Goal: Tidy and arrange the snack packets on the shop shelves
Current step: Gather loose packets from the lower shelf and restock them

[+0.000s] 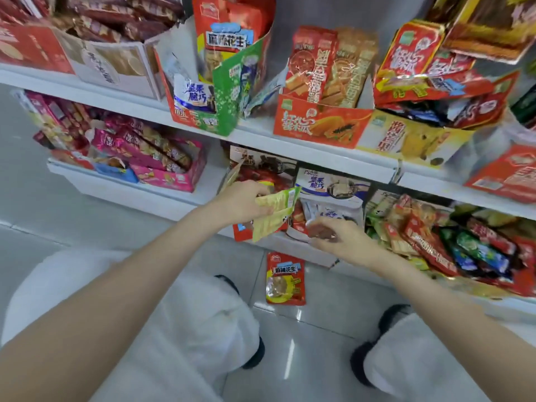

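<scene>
My left hand grips a couple of yellow-green snack packets in front of the lower shelf. My right hand is just to the right, fingers curled around a small dark reddish packet. Behind the hands stand a red display box and a white-and-blue box of packets. A red peanut packet lies flat on the floor below the shelf edge.
The upper shelf carries orange, yellow and green-red display boxes. Pink boxes fill the lower left shelf. A loose heap of mixed packets covers the lower right. My knees and dark shoes are on the grey tiled floor.
</scene>
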Demonstrator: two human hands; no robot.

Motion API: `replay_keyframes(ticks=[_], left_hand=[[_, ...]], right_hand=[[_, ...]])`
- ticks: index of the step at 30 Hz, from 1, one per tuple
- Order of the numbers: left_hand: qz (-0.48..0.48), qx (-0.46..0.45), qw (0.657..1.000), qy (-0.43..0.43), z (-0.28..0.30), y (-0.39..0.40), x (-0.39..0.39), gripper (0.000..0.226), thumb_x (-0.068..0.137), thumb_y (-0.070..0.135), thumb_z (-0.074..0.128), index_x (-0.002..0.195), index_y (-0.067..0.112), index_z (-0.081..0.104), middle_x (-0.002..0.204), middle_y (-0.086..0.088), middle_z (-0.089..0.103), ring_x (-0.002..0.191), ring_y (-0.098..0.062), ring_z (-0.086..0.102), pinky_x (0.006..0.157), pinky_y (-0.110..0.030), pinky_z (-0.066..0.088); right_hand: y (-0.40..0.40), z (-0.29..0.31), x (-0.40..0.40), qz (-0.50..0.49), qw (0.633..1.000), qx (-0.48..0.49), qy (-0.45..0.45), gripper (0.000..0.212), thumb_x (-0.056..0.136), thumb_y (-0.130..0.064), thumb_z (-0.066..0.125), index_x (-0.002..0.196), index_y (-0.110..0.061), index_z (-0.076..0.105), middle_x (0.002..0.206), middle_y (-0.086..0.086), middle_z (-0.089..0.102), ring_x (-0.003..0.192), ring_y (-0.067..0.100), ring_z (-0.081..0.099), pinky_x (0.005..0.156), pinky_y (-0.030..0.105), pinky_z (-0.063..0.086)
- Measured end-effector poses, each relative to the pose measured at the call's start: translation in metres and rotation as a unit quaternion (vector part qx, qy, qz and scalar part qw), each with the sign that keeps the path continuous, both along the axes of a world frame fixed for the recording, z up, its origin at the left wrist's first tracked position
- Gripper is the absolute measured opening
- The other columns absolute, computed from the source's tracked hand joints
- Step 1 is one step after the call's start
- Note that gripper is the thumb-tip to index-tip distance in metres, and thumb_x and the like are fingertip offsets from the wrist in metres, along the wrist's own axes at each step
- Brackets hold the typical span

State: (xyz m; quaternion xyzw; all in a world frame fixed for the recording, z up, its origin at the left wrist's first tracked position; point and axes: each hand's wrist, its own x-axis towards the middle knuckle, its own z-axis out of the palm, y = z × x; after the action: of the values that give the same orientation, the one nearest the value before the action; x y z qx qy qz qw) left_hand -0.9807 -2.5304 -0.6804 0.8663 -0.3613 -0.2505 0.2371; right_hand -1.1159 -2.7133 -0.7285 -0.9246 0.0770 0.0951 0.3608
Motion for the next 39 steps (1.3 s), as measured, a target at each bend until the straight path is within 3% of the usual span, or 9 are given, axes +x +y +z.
replay_keyframes(ticks=[2, 5, 9, 16, 20, 24, 27, 31, 39], left_hand=[[-0.009, 0.016, 0.999, 0.046, -0.011, 0.003, -0.002, 0.006, 0.088, 0.017, 0.059, 0.088, 0.011, 0.062, 0.081, -0.005, 0.060, 0.077, -0.027, 0.064, 0.071, -0.039, 0.053], [0.005, 0.023, 0.994, 0.102, -0.027, 0.012, -0.003, 0.015, 0.089, 0.014, 0.058, 0.075, 0.015, 0.057, 0.080, -0.005, 0.058, 0.066, -0.019, 0.065, 0.061, -0.031, 0.056], [0.038, 0.021, 0.992, 0.121, -0.047, 0.026, 0.002, 0.013, 0.088, 0.012, 0.058, 0.093, 0.000, 0.063, 0.090, -0.015, 0.060, 0.065, -0.015, 0.063, 0.056, -0.026, 0.057], [0.104, -0.022, 0.981, 0.160, -0.066, 0.027, 0.009, 0.011, 0.088, 0.015, 0.059, 0.093, 0.006, 0.064, 0.082, -0.004, 0.063, 0.069, -0.012, 0.063, 0.058, -0.023, 0.057], [0.096, -0.019, 0.979, 0.177, -0.070, 0.017, 0.008, 0.013, 0.088, 0.012, 0.059, 0.096, 0.003, 0.063, 0.087, -0.007, 0.063, 0.073, -0.014, 0.065, 0.058, -0.026, 0.058], [0.069, 0.009, 0.981, 0.179, -0.071, 0.012, 0.004, 0.014, 0.089, 0.012, 0.058, 0.096, 0.001, 0.062, 0.088, -0.008, 0.064, 0.078, -0.020, 0.066, 0.064, -0.038, 0.058], [0.061, 0.023, 0.982, 0.178, -0.072, 0.012, 0.002, 0.016, 0.089, 0.012, 0.057, 0.099, 0.001, 0.063, 0.094, -0.010, 0.066, 0.080, -0.021, 0.067, 0.067, -0.039, 0.058], [0.071, 0.025, 0.980, 0.182, -0.074, 0.013, 0.003, 0.016, 0.088, 0.011, 0.057, 0.100, 0.002, 0.064, 0.099, -0.011, 0.067, 0.082, -0.021, 0.067, 0.066, -0.039, 0.058], [0.048, 0.040, 0.985, 0.160, -0.080, 0.011, 0.009, 0.007, 0.088, 0.014, 0.058, 0.093, 0.011, 0.064, 0.089, 0.003, 0.064, 0.069, -0.009, 0.066, 0.058, -0.028, 0.057]], right_hand=[[0.006, -0.033, -0.008, 0.004, 0.998, 0.033, 0.050, 0.031, 0.088, -0.014, 0.061, 0.117, -0.008, 0.056, 0.106, -0.001, 0.061, 0.091, 0.006, 0.056, 0.071, 0.002, 0.041], [0.011, -0.094, -0.014, 0.011, 0.989, 0.049, 0.138, 0.037, 0.087, -0.018, 0.062, 0.122, -0.009, 0.053, 0.124, 0.006, 0.058, 0.103, 0.011, 0.053, 0.080, 0.013, 0.041], [0.018, -0.166, -0.005, 0.050, 0.980, -0.017, 0.193, 0.048, 0.088, -0.019, 0.061, 0.133, -0.012, 0.046, 0.140, 0.006, 0.042, 0.128, 0.022, 0.041, 0.101, 0.023, 0.029], [0.018, -0.254, 0.020, 0.123, 0.929, -0.180, 0.298, 0.075, 0.089, -0.027, 0.053, 0.148, -0.020, 0.008, 0.157, 0.005, 0.002, 0.143, 0.030, 0.007, 0.116, 0.047, 0.015], [0.018, -0.269, -0.003, 0.154, 0.906, -0.213, 0.331, 0.076, 0.090, -0.029, 0.052, 0.148, -0.020, 0.003, 0.158, 0.001, 0.000, 0.144, 0.028, 0.002, 0.113, 0.051, 0.013], [0.023, -0.267, -0.032, 0.184, 0.920, -0.231, 0.259, 0.069, 0.089, -0.028, 0.051, 0.146, -0.020, 0.014, 0.152, 0.000, 0.019, 0.140, 0.026, 0.017, 0.109, 0.043, 0.021], [0.023, -0.268, -0.032, 0.119, 0.939, -0.237, 0.218, 0.077, 0.081, -0.038, 0.063, 0.142, -0.018, 0.020, 0.144, 0.007, 0.025, 0.131, 0.028, 0.027, 0.104, 0.041, 0.027], [0.038, -0.275, -0.035, -0.061, 0.943, -0.134, 0.298, 0.100, 0.065, -0.048, 0.078, 0.139, -0.011, 0.021, 0.138, 0.013, 0.025, 0.125, 0.034, 0.032, 0.099, 0.047, 0.037], [0.026, -0.293, -0.052, -0.210, 0.939, -0.005, 0.274, 0.040, 0.082, -0.003, 0.059, 0.120, 0.001, 0.046, 0.113, 0.010, 0.041, 0.107, 0.033, 0.051, 0.089, 0.033, 0.044]])
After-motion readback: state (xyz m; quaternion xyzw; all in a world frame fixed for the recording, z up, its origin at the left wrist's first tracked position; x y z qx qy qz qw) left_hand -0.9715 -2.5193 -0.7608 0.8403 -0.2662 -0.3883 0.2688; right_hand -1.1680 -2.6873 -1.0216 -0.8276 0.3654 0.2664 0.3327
